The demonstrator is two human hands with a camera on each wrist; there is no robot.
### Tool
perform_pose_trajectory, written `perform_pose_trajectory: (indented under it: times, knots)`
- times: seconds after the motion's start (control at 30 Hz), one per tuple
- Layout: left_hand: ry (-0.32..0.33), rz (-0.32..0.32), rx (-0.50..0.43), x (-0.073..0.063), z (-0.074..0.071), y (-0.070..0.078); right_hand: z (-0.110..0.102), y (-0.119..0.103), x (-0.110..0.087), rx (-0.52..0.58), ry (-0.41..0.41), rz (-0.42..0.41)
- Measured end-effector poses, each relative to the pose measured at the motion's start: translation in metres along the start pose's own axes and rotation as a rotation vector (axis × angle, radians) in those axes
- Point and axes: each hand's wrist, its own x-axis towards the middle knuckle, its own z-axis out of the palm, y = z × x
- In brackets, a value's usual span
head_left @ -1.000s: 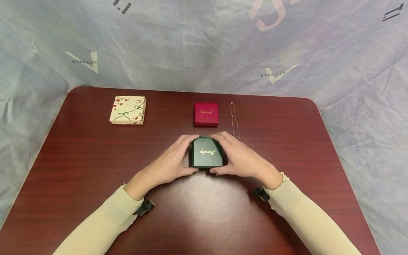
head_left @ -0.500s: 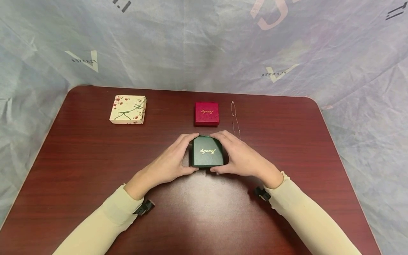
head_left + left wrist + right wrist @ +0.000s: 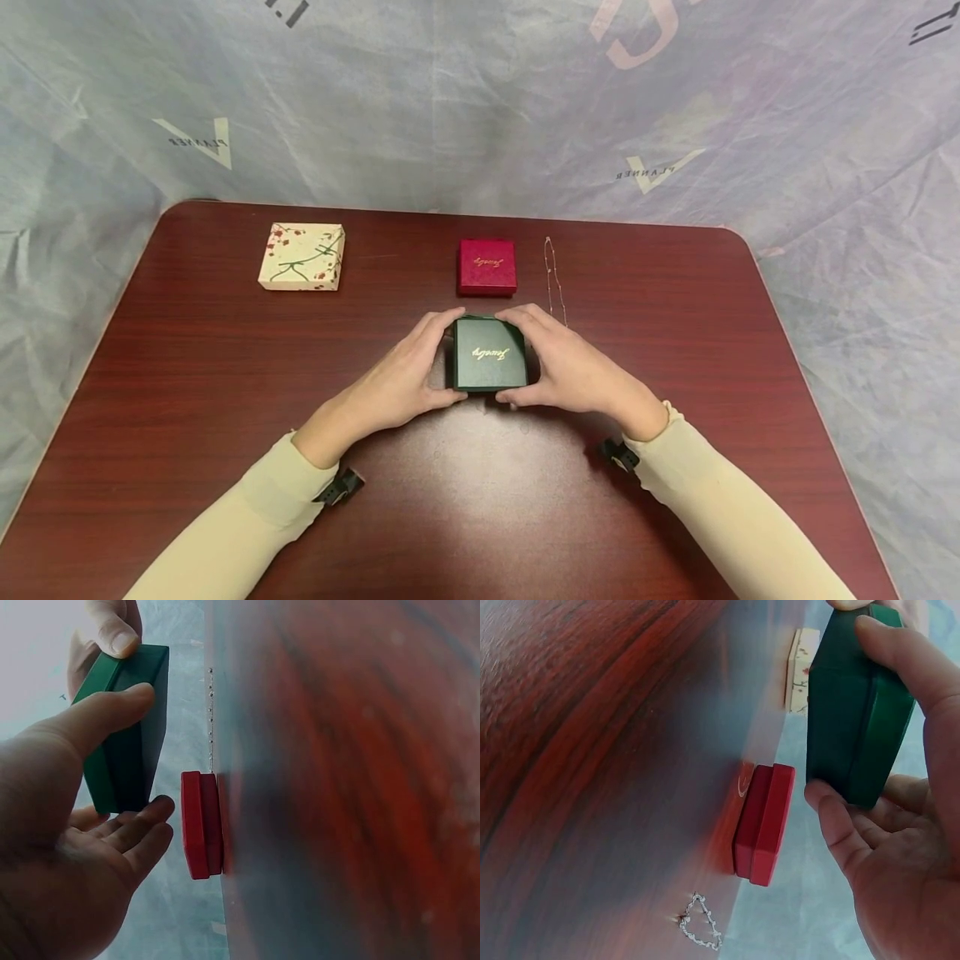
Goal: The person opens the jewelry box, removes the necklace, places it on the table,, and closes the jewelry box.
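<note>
Left hand (image 3: 396, 377) and right hand (image 3: 576, 367) gripping closed green box (image 3: 491, 354), contents hidden, red box (image 3: 487, 267) beyond

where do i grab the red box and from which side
Probably the near and far walls of the red box, with the left hand coming from the left once it lets go of the green box: the red box is squarish and lies flat, and the necklace lies to its right.
</note>
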Motion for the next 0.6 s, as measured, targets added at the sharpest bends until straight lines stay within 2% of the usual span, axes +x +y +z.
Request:
perform_pose_trajectory:
  times: [0.33,0.6]
  knots:
    - [0.006,0.013,0.012,0.0008,0.0005,-0.0019,0.0010,0.0006,0.0039,-0.053,-0.003,-0.023]
    - [0.005,-0.015,-0.011,0.0006,0.0000,-0.0040,0.0024,-0.0007,0.0046,-0.040,0.017,-0.005]
